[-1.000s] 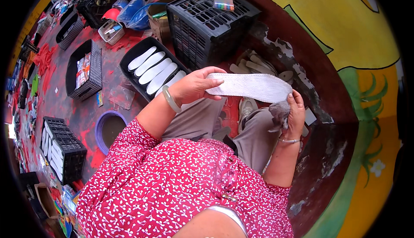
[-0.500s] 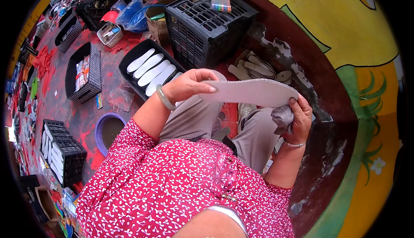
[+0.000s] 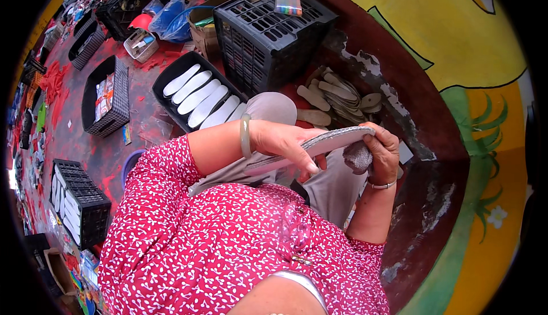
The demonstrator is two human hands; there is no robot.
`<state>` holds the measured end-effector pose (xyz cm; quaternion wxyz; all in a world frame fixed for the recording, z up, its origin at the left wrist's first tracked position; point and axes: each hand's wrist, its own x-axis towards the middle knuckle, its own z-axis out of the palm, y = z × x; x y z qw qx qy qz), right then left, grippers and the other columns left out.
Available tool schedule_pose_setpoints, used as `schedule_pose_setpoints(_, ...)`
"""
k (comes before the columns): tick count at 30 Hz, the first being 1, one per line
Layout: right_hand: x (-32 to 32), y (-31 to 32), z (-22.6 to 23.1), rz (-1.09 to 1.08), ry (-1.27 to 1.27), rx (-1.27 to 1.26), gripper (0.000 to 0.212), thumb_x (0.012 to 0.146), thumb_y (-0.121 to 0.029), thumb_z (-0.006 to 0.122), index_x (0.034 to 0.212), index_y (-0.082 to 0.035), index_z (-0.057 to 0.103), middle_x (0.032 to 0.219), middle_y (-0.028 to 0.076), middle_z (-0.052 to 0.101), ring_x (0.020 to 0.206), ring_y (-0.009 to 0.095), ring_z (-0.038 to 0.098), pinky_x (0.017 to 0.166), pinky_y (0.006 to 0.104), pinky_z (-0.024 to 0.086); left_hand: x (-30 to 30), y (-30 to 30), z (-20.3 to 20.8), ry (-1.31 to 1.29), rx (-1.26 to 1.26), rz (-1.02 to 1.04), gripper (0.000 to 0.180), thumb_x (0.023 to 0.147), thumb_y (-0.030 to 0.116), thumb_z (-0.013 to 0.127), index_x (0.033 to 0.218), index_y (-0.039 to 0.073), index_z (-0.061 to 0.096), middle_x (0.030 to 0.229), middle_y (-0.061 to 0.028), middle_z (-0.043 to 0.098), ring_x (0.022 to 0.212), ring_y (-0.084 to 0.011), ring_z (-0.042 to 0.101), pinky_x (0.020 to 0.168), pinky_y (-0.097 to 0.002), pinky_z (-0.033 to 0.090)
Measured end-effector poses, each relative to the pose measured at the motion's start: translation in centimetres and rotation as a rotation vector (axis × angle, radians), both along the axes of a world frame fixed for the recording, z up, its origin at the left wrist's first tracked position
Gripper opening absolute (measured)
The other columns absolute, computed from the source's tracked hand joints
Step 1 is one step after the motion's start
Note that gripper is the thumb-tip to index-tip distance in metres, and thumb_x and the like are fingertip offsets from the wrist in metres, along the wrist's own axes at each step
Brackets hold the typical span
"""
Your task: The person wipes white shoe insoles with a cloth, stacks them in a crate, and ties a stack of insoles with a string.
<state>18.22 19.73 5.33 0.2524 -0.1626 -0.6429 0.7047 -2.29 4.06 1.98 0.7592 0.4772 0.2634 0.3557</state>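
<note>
A pale shoe insole [image 3: 338, 141] is held in front of my lap, turned so its stitched edge shows. My left hand [image 3: 285, 142], with a bangle at the wrist, closes round the insole's middle, the thumb on its near face. The far right end of the insole is pinched by my right hand [image 3: 385, 150]. That same hand also keeps a crumpled grey cloth [image 3: 358, 157] against its palm, just under the insole's tip. A black bin [image 3: 166, 108] beyond my left knee holds a row of white insoles [image 3: 202, 99].
Behind my knees stands an upturned black crate [image 3: 251, 44] with a pack of coloured pens [image 3: 288, 3] on it. A heap of worn insoles [image 3: 339, 95] lies by the peeling wall. A second crate [image 3: 94, 215], grey basket [image 3: 119, 101] and purple basin [image 3: 131, 164] are leftward.
The insole has tilted, its left end dropping toward my lap. My left hand has slid from that end to the middle. My right hand has shifted slightly left, still gripping insole and cloth.
</note>
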Motion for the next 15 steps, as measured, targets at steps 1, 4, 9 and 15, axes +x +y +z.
schedule_pose_setpoints(1,-0.1,0.1,0.1,-0.07,-0.033,-0.011,0.024,0.087,-0.001,0.059,0.11,0.005,0.062,0.096,0.01,0.067,0.084,0.014,0.062,0.077,0.0241,0.049,0.1,0.0,-0.3,0.019,0.012,0.126,0.097,0.073,0.035,0.077,0.145,0.006,0.018,0.13,-0.0105,0.045,0.105,-0.0155,0.051,0.079,-0.0271,0.048)
schedule_pose_setpoints(4,0.1,1.9,0.5,-0.368,-0.141,-0.116,0.025,0.094,-0.02,0.055,0.104,0.002,0.063,0.087,0.011,0.066,0.075,0.016,0.064,0.067,0.0273,0.054,0.3,0.0,-1.0,0.104,0.046,0.471,0.092,0.076,0.026,0.076,0.146,0.007,0.02,0.127,-0.0059,0.045,0.1,-0.0091,0.048,0.078,-0.0226,0.044)
schedule_pose_setpoints(9,-0.8,1.3,1.4,-0.454,0.069,-0.079,0.022,0.092,-0.019,0.057,0.105,0.0,0.06,0.094,0.008,0.064,0.082,0.015,0.063,0.074,0.0268,0.052,0.8,0.3,-1.2,0.278,0.021,0.677,0.084,0.079,0.019,0.072,0.146,0.007,0.023,0.123,-0.0037,0.047,0.098,-0.008,0.047,0.083,-0.0228,0.041)
schedule_pose_setpoints(15,-5.1,-4.4,0.9,-0.413,-0.018,0.915,0.026,0.078,-0.005,0.069,0.102,-0.002,0.062,0.101,0.01,0.058,0.094,0.023,0.056,0.082,0.0314,0.046,2.7,0.4,-0.1,0.505,0.053,0.73,0.076,0.081,0.017,0.068,0.144,0.007,0.027,0.112,-0.0064,0.057,0.097,-0.0094,0.054,0.084,-0.0274,0.046)
